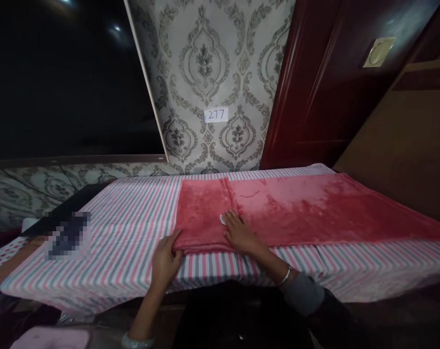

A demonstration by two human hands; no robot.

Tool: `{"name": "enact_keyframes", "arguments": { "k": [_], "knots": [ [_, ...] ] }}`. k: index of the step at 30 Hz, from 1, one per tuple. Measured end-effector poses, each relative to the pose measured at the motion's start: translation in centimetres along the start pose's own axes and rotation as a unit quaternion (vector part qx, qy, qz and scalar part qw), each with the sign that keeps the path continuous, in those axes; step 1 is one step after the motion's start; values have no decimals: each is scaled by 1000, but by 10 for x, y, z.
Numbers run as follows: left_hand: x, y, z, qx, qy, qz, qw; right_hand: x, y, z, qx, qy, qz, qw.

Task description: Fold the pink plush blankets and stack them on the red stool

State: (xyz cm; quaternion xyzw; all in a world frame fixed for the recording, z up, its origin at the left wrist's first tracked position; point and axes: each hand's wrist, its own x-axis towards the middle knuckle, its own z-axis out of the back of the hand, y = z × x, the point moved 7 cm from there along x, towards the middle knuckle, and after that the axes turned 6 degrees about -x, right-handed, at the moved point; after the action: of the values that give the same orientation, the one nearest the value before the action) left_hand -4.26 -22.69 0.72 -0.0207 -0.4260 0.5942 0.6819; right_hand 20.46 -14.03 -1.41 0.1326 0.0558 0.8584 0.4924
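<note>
A red plush blanket (pixel 296 213) lies along the striped tablecloth (pixel 136 213), its left end folded over into a thick layered block and its right part spread out flat. My left hand (pixel 165 259) is at the near left corner of the folded block, thumb and fingers closed around the edge of the layers. Palm down, my right hand (pixel 240 233) rests on the blanket beside the fold's right edge, fingers stretched out. A small white tag (pixel 223 219) shows at its fingertips.
Behind the table stands a patterned wall with a paper label (pixel 216 115) reading 277. A large black television (pixel 70 82) is at the left, and a dark red door panel (pixel 314 82) at the right. A pixelated dark patch (pixel 68 236) covers something on the cloth's left side.
</note>
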Motion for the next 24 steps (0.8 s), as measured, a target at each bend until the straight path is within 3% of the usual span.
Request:
{"name": "enact_keyframes", "arguments": {
  "k": [4,8,12,18,21,24],
  "knots": [
    [-1,3,4,-77,-2,23,997,-4,-3,-1,18,-9,8,1000],
    [5,16,21,-193,-57,88,976,9,-14,17,144,-47,37,988],
    [37,31,24,-171,-68,115,976,38,-54,37,248,-122,-108,955],
    [107,54,-15,-74,42,123,989,85,-94,40,234,-116,-225,939],
    [129,57,-38,-28,89,114,989,106,-95,37,226,-114,-234,939],
    [141,54,-53,-22,94,103,990,121,-88,34,213,-122,-222,944]
  ]
}}
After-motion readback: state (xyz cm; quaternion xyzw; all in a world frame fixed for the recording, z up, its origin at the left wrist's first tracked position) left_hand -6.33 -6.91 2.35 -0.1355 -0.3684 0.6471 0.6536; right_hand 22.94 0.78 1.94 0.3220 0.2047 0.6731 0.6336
